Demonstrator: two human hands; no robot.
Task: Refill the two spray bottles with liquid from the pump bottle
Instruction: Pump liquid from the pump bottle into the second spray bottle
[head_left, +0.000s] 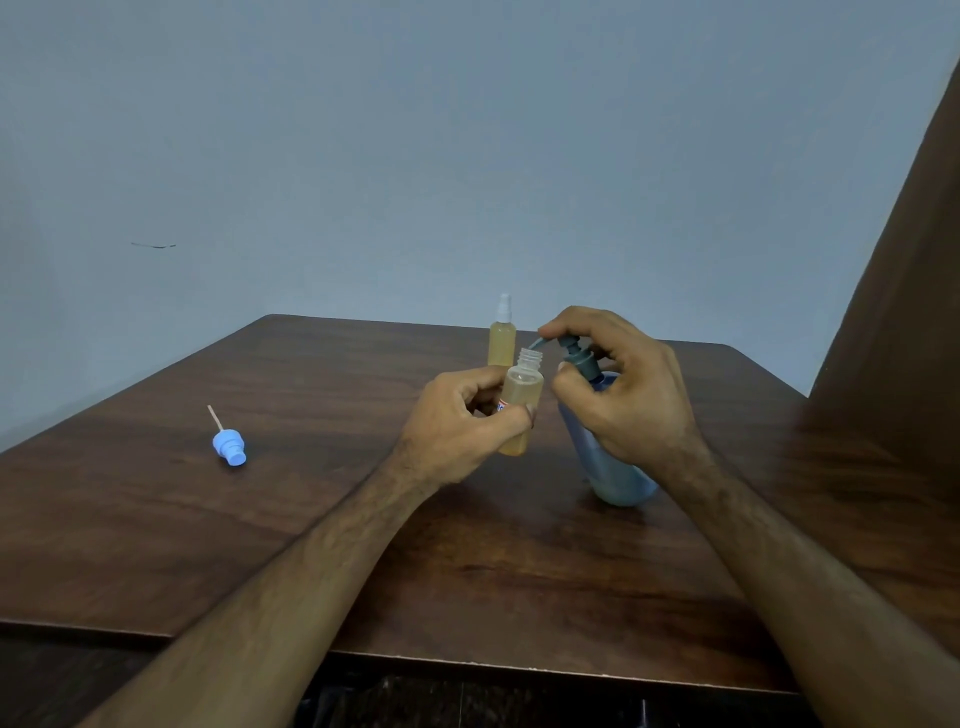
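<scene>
My left hand (460, 421) grips a small clear spray bottle (522, 395) with no top, holding yellowish liquid, lifted and tilted so its open neck sits just under the pump spout. My right hand (618, 395) is curled over the dark pump head (576, 358) of the blue pump bottle (608, 467), which stands on the wooden table (311, 519); the index finger lies on top of the pump and the thumb at its collar. A second spray bottle (502, 338) with its white sprayer on stands upright just behind, full of yellowish liquid.
A blue spray top (230, 448) with its thin dip tube lies on the table to the left. A brown curtain or panel (893, 312) hangs at the right edge. A pale wall stands behind the table.
</scene>
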